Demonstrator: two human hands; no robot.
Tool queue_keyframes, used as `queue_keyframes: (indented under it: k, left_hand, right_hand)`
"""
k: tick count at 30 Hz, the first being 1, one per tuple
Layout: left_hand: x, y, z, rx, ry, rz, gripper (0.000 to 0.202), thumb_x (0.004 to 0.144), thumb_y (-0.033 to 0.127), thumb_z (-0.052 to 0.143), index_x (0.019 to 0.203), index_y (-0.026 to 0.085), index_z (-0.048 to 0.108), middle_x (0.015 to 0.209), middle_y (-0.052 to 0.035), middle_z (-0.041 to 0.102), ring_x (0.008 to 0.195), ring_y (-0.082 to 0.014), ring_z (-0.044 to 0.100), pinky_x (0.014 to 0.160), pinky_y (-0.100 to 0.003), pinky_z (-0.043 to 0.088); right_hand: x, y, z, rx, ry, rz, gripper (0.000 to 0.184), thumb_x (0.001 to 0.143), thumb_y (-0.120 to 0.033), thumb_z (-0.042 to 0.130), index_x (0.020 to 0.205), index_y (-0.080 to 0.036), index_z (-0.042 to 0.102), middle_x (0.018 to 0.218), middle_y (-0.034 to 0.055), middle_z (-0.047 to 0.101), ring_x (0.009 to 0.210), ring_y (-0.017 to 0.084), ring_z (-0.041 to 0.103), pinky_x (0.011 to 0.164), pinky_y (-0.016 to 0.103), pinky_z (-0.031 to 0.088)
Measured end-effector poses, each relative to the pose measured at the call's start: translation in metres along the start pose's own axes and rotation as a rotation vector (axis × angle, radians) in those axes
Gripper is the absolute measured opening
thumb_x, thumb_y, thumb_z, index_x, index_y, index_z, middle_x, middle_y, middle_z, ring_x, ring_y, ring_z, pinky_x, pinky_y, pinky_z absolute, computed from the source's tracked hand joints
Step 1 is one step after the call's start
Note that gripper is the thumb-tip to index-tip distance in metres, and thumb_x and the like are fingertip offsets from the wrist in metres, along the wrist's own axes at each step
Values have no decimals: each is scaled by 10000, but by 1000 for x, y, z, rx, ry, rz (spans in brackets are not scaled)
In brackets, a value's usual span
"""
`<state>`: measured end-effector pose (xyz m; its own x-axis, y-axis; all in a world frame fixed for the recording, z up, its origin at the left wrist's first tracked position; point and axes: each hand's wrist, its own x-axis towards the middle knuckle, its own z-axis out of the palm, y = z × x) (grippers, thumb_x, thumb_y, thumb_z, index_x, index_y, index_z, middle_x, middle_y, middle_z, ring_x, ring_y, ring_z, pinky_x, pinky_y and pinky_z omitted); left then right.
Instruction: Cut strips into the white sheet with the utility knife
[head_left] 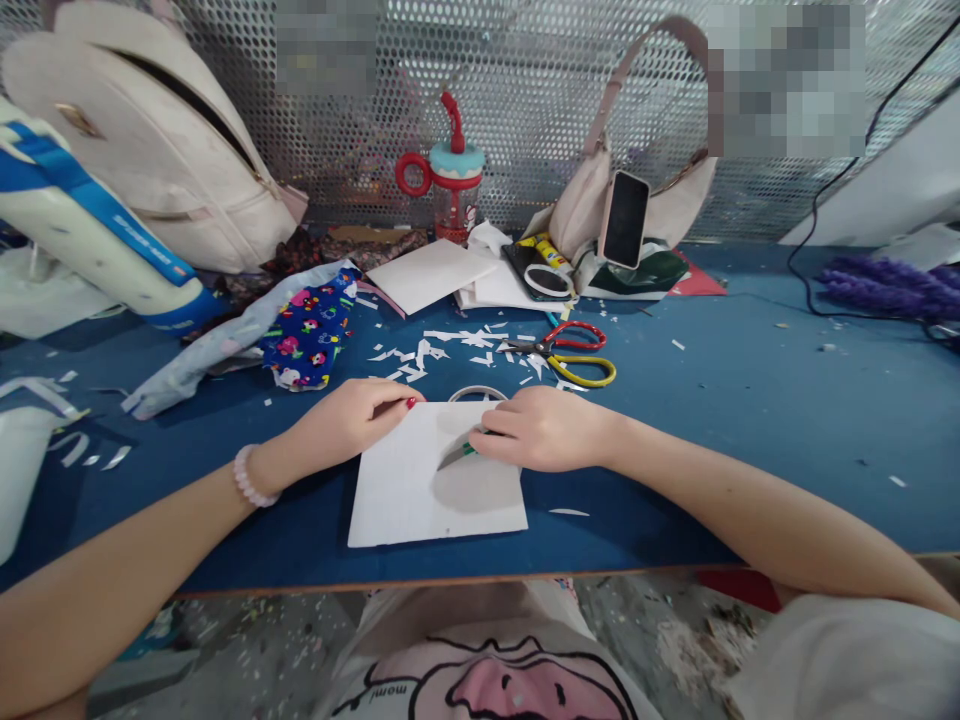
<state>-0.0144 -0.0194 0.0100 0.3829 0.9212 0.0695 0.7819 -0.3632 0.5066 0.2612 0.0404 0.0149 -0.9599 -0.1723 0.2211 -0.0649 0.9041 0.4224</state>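
A white sheet of card (420, 500) lies near the table's front edge. At its upper left corner, my left hand (360, 415) grips the edge, with a red-nailed finger on the border. My right hand (544, 428) is closed over the card's upper right, around a small knife (454, 457). The knife's grey pointed blade slants down-left over the card, and a bit of green shows by the fingers. Most of its handle is hidden. A roll of tape (480, 390) shows partly behind the card. Beyond my right hand lie scissors (577, 352) with red and yellow handles.
White paper scraps (427, 352) litter the table (697, 420). Toward the back stand a red-handled cup (456, 195), a pale backpack (180, 170), a handbag (585, 205) and a phone (624, 220). A patterned blue cloth (311, 325) lies left; purple fuzzy stems (877, 285) lie right.
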Motion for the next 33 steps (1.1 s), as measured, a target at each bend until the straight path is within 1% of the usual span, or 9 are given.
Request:
queue_keyframes:
  k: [11, 22, 27, 33]
  left_hand:
    - [0, 0, 0, 6, 2, -1, 436, 966, 408, 381, 1112, 197, 733, 1053, -64, 765, 937, -230, 697, 834, -317, 519]
    - [0, 1, -1, 6, -7, -15, 440, 961, 422, 378, 1102, 205, 735, 1044, -63, 765, 930, -238, 693, 815, -320, 529]
    - [0, 2, -1, 5, -7, -21, 439, 963, 426, 380, 1116, 212, 730, 1049, -57, 767, 940, -240, 691, 843, -331, 527]
    - [-1, 2, -1, 0, -11, -17, 430, 968, 413, 385, 1108, 204, 733, 1055, -59, 765, 943, -240, 696, 835, -325, 526]
  right_hand:
    - [0, 0, 0, -5, 32, 4, 209, 1019, -95, 360, 992, -156, 558, 730, -15, 538, 581, 118, 449, 512, 303, 260]
    - [0, 0, -1, 1, -3, -18, 193, 1016, -108, 377, 996, -163, 561, 740, -17, 539, 580, 112, 444, 510, 305, 251]
    - [0, 0, -2, -13, -4, -29, 182, 1010, -101, 390, 1018, -159, 563, 754, -13, 548, 580, 112, 445, 508, 308, 251]
    - [1, -1, -4, -37, 3, -30, 161, 1000, -92, 415, 1015, -150, 563, 751, -11, 543, 593, 113, 444, 501, 311, 233]
